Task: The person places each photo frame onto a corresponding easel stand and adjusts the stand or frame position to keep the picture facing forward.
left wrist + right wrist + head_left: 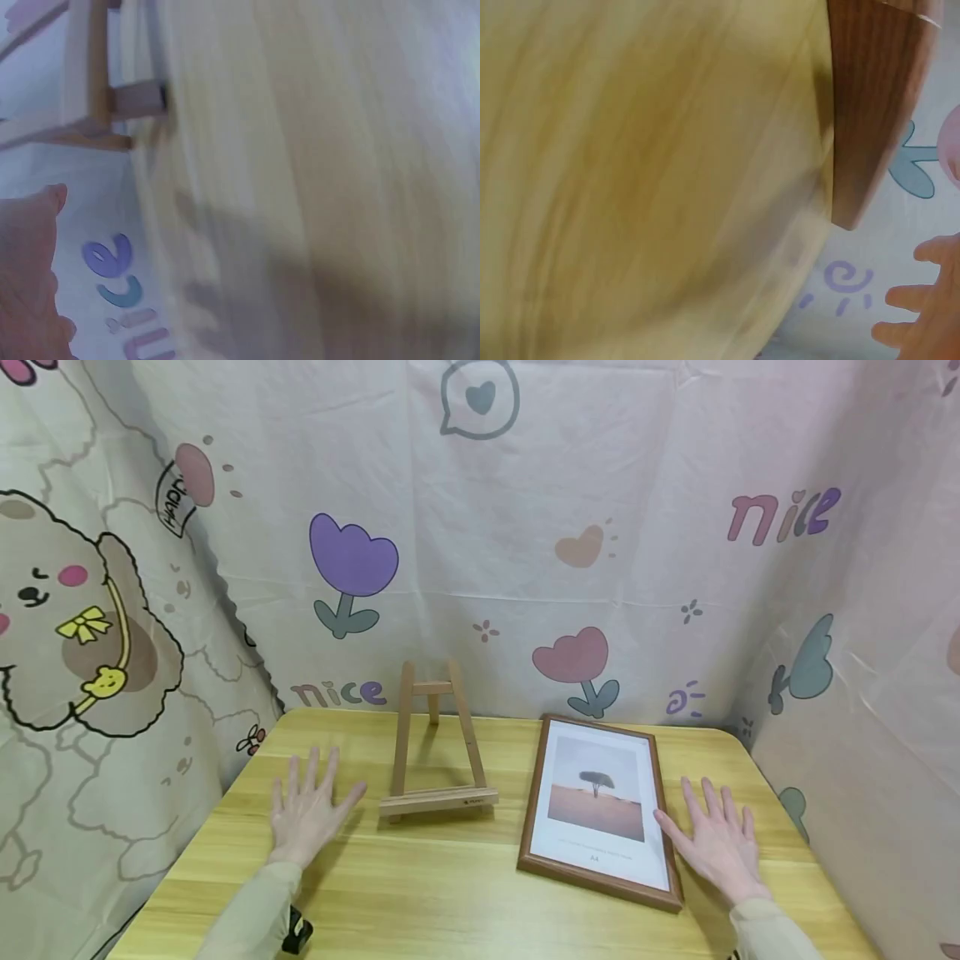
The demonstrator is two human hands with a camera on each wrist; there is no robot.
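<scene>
A small wooden easel [438,797] stands upright on the table, its ledge toward me. Left of it my left hand [306,817] is spread with straight fingers and holds nothing; in the left wrist view that hand [26,274] shows at the lower left, below the easel [88,67]. A brown picture frame [600,885] lies face up to the right of the easel, with a print of a lone tree. My right hand [722,850], fingers spread, is beside the frame's right side, its thumb overlapping that edge. In the right wrist view the frame's side [870,105] shows above the fingers.
The yellow wood-grain table [420,893] has rounded far corners. Behind it hangs a printed cloth [480,527] with flowers and letters, and more cloth closes in the left and right sides. A black strap [297,932] shows at my left wrist.
</scene>
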